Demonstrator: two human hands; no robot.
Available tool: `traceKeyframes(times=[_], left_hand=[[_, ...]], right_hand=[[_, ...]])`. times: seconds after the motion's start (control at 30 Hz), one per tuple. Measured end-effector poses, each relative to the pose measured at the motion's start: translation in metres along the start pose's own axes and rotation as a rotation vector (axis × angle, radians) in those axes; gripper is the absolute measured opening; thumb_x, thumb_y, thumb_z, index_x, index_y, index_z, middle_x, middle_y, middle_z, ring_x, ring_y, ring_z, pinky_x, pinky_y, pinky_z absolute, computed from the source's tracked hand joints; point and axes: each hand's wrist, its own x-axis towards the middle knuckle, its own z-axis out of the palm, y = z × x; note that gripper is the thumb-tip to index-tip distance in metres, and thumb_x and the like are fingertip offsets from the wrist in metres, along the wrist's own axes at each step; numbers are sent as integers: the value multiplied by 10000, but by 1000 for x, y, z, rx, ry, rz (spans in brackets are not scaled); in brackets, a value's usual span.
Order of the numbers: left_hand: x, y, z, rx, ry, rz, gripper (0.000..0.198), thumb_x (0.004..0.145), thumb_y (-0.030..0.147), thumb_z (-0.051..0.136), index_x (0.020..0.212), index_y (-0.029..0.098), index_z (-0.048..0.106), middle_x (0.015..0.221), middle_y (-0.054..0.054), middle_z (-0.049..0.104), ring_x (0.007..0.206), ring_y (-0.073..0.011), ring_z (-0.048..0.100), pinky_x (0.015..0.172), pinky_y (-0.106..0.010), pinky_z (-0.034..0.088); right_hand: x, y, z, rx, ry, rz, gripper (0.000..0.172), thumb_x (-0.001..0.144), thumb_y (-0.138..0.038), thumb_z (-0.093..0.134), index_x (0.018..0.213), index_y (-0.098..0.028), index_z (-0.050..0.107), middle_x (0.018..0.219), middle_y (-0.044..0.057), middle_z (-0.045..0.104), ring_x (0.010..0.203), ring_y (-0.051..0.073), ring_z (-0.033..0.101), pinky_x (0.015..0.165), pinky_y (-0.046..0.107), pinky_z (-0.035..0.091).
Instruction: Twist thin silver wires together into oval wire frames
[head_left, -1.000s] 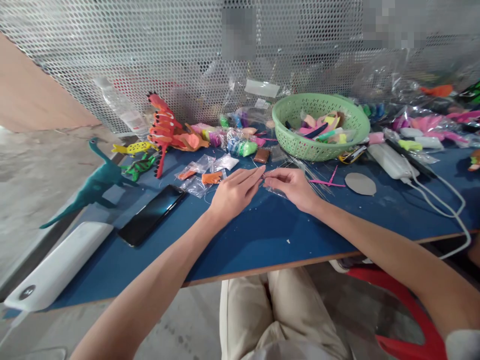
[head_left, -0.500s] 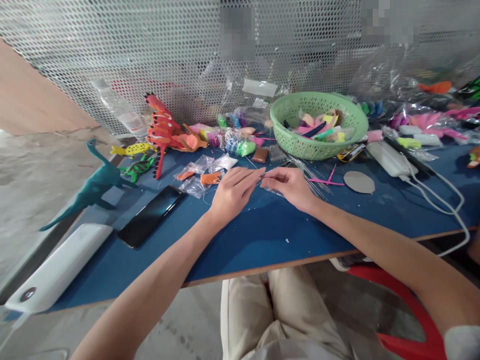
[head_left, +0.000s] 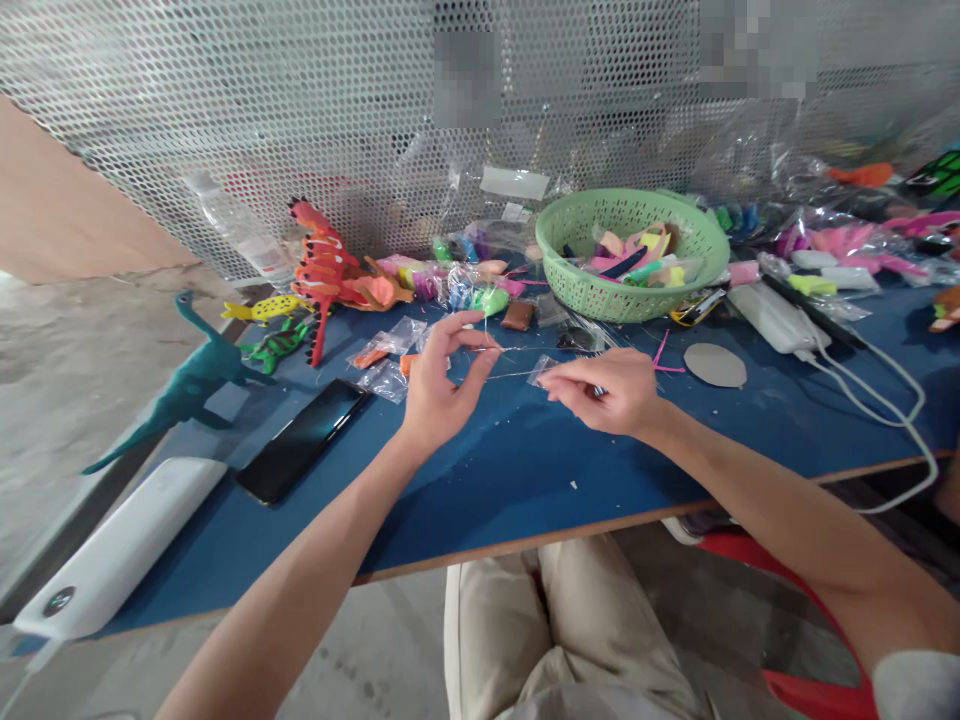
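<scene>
My left hand is raised over the blue table, thumb and fingertips pinched on the end of a thin wire. My right hand is closed on a small clear plastic bag that the wire comes out of. The wire runs between the two hands. Small clear packets with orange clay lie just beyond my left hand.
A green basket of coloured clay pieces stands behind my hands. Clay dinosaurs, red and teal, stand at the left. A black phone and white power bank lie front left. A white charger with cable and grey disc are right.
Both hands lifted off the table and drew apart. My left hand went from flat fingers to a pinch, pulling a wire out of the small bag held by my right hand.
</scene>
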Motion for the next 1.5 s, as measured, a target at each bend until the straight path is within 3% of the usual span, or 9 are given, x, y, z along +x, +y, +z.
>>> traceKeyframes(times=[0.1, 0.2, 0.33, 0.47, 0.6, 0.77, 0.97, 1.17, 1.5], left_hand=[[2, 2, -5, -24, -37, 16, 451, 926, 203, 619, 1349, 167, 467, 958, -39, 680, 923, -164, 664, 926, -380, 523], [0, 6, -4, -50, -112, 46, 465, 928, 184, 601, 1369, 166, 456, 942, -40, 670, 894, -161, 661, 877, -357, 532], [-6, 12, 0, -3, -202, 102, 500, 926, 172, 598, 1394, 174, 423, 961, -51, 674, 918, -179, 666, 869, -371, 528], [-7, 13, 2, 14, -255, 145, 542, 925, 166, 589, 1421, 162, 371, 970, -65, 672, 932, -194, 665, 907, -411, 519], [-5, 9, 2, -61, -256, 112, 558, 935, 162, 560, 1443, 176, 330, 929, -44, 648, 834, -160, 638, 833, -370, 537], [-4, 0, 4, -54, -223, 75, 517, 927, 152, 559, 1411, 184, 379, 917, -32, 627, 759, -122, 586, 723, -294, 512], [-3, -9, 4, -42, -150, 11, 495, 905, 172, 587, 1373, 191, 427, 904, -9, 627, 661, -86, 516, 645, -242, 462], [-5, -11, 2, -47, -170, 34, 492, 879, 170, 632, 1339, 184, 459, 887, -10, 643, 714, -102, 541, 689, -255, 473], [-8, -7, -1, -38, -181, 35, 688, 860, 210, 705, 1451, 189, 353, 863, -12, 687, 762, -135, 632, 726, -292, 516]], right_hand=[[3, 2, -14, -68, 140, -260, 106, 907, -265, 650, 942, -288, 747, 726, -48, 751, 583, 116, 660, 591, 258, 532], [11, 6, -19, -202, 191, -305, 232, 894, -267, 664, 1116, -315, 709, 993, -15, 767, 851, 184, 698, 786, 342, 567], [20, 6, -18, -328, -61, -333, 394, 925, -298, 627, 1318, -299, 607, 1361, 25, 628, 1229, 261, 574, 1045, 460, 467], [26, 4, -15, -361, -255, -320, 426, 937, -271, 594, 1362, -256, 564, 1470, 58, 531, 1348, 277, 463, 1122, 494, 382], [32, 11, -8, -435, -282, -315, 339, 930, -250, 602, 1266, -224, 634, 1337, 98, 609, 1265, 294, 502, 1057, 481, 403], [40, 17, 4, -413, -356, -289, 293, 970, -252, 541, 1238, -203, 651, 995, 74, 707, 954, 226, 636, 888, 402, 488], [37, 14, 17, -214, -369, -154, 387, 975, -145, 468, 1343, -163, 585, 1129, 114, 718, 988, 229, 684, 845, 392, 566], [32, 24, 23, -66, -295, -192, 316, 1001, -173, 497, 1296, -144, 609, 1053, 109, 722, 968, 217, 671, 862, 389, 580], [26, 22, 20, -125, -364, -215, 448, 1014, -130, 418, 1418, -292, 524, 992, 38, 709, 907, 173, 652, 861, 355, 573]])
